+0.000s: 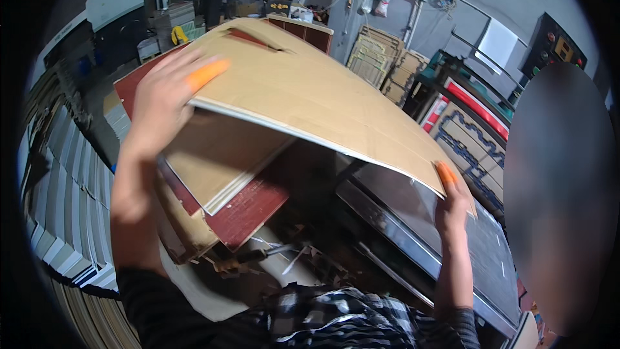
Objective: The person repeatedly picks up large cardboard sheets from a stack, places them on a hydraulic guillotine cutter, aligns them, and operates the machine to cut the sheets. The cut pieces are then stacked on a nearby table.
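A large brown cardboard sheet [310,90] with a pale edge is lifted across the middle, bowed between my hands. A slot-like cut [258,39] shows near its far edge. My left hand [169,90] is closed on the sheet's left side, an orange cover on one digit. At the right end, my right hand [453,203] pinches the near corner, with an orange cover on its thumb. Beneath the lifted sheet are more cardboard sheets [213,168], stacked on a dark red board [252,216]. Some of that stack is hidden under the raised sheet.
Right of the stack is a machine with a dark flat bed [478,265]. A cutting-die board [468,136] stands beyond it. Piles of pale sheets [71,207] line the left side. More die boards [374,55] lean on the far wall. A control panel [554,45] is at the upper right.
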Demonstrator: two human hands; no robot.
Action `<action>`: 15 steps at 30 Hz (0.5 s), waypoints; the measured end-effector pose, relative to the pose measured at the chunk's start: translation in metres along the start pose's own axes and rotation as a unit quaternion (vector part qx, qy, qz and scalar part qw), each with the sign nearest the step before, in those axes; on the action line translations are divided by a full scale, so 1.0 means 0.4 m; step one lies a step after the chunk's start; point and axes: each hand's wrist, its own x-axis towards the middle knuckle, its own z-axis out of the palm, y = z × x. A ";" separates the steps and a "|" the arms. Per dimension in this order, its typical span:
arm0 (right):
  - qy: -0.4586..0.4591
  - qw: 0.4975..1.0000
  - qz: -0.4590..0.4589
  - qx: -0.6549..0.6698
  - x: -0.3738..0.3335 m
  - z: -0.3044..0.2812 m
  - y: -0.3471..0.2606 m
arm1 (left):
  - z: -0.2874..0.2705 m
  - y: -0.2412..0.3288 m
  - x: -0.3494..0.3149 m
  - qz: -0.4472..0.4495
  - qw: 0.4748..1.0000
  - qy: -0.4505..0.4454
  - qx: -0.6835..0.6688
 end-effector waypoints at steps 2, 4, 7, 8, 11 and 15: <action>-0.025 0.997 -0.069 -0.003 0.131 0.143 -0.057 | 0.001 -0.072 -0.176 -0.123 0.989 -0.050 0.069; -0.017 0.983 -0.181 0.022 0.237 0.287 -0.122 | -0.011 -0.101 -0.348 -0.138 0.984 -0.085 0.072; -0.011 0.966 -0.258 0.025 0.345 0.533 -0.179 | 0.125 -0.087 -0.630 -0.252 0.958 -0.054 0.125; -0.025 0.968 -0.250 -0.012 0.357 0.631 -0.179 | 0.222 -0.091 -0.742 -0.320 0.934 -0.099 0.122; -0.170 0.971 -0.142 -0.086 0.293 0.799 -0.220 | 0.441 0.020 -0.784 -0.436 0.877 0.084 -0.182; -0.179 0.956 -0.234 0.008 0.083 0.759 -0.277 | 0.673 0.113 -0.788 -0.425 0.884 -0.178 0.075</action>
